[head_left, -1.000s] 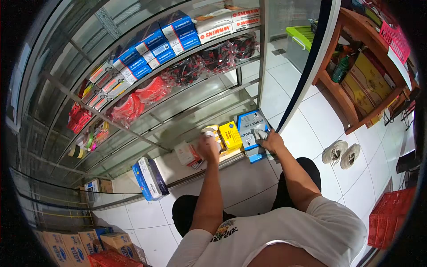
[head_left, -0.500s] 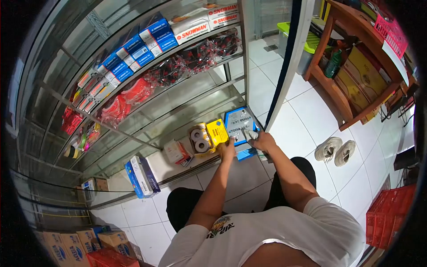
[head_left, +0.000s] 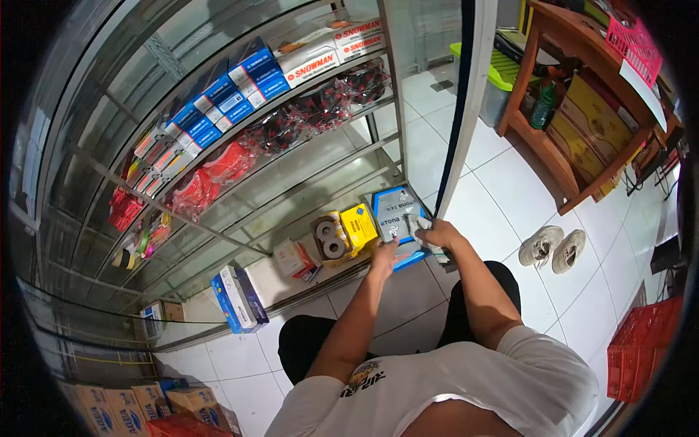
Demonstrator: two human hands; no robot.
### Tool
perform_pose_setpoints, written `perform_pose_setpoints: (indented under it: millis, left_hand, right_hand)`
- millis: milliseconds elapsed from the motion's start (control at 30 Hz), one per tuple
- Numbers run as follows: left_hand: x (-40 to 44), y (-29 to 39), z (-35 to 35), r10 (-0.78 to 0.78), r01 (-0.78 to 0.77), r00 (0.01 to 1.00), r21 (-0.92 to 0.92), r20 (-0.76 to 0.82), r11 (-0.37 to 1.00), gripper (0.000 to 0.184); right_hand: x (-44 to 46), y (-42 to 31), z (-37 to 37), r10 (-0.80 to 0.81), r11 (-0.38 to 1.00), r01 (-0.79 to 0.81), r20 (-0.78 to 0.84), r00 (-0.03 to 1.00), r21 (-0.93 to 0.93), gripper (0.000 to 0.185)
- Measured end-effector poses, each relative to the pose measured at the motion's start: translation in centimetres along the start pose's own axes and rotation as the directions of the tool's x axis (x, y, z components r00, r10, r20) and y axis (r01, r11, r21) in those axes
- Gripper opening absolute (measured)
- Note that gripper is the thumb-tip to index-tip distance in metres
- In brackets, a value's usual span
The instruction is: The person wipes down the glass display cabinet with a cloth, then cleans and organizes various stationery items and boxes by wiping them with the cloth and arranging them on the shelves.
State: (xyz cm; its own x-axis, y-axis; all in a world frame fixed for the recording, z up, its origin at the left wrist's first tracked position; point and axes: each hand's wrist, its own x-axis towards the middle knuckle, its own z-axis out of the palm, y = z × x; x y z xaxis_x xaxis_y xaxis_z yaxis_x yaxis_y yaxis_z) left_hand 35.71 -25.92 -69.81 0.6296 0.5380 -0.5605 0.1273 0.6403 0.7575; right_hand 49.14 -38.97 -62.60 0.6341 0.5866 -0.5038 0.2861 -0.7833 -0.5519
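A grey and blue Etona box [head_left: 394,207] lies at the right end of the bottom shelf. My left hand [head_left: 384,256] is closed at its near left corner, with the thumb on top. My right hand [head_left: 444,234] is closed on a crumpled greyish-white cloth [head_left: 420,227] at the box's right side. Left of the Etona box sits a yellow box [head_left: 358,224], beside an open carton holding tape rolls [head_left: 333,246]. Below my left hand, a bright blue edge shows; what it belongs to is partly hidden.
Upper shelves hold Snowman marker boxes [head_left: 312,67] and plastic-wrapped goods [head_left: 291,124]. A blue and white box [head_left: 237,300] stands at the shelf's front edge. Shoes [head_left: 542,246] lie on the tiles, near a wooden table [head_left: 542,164]. Red crates [head_left: 641,349] stand at right.
My left hand has shifted slightly right, away from the yellow box, along the Etona box's near edge. My right hand still holds the cloth. The whole view has tilted slightly.
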Motion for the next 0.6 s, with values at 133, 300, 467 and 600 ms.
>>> perform_pose_setpoints:
  millis: [133, 300, 467, 600]
  left_hand:
    - [-2.3, 2.2, -1.6, -0.077, 0.056, 0.994, 0.229, 0.083, 0.972, 0.029]
    - [-3.1, 3.9, -3.3, -0.130, 0.068, 0.974, 0.303, 0.187, 0.951, 0.032]
    - [-3.4, 4.5, -5.1, -0.086, 0.024, 0.978, 0.309, 0.189, 0.951, 0.037]
    - [-3.5, 4.7, -7.1, -0.028, 0.002, 0.991, 0.192, 0.134, 0.981, 0.037]
  right_hand:
    - [1.0, -0.9, 0.7, -0.040, 0.990, 0.036, 0.028, 0.999, 0.138, 0.063]
    - [1.6, -1.4, 2.4, -0.073, 0.925, 0.049, 0.049, 0.996, 0.377, 0.059]
    - [2.5, -2.2, 3.6, -0.115, 0.823, 0.058, 0.066, 0.991, 0.565, 0.056]
    - [2.9, -2.7, 4.7, -0.145, 0.705, 0.049, 0.076, 0.987, 0.707, 0.055]
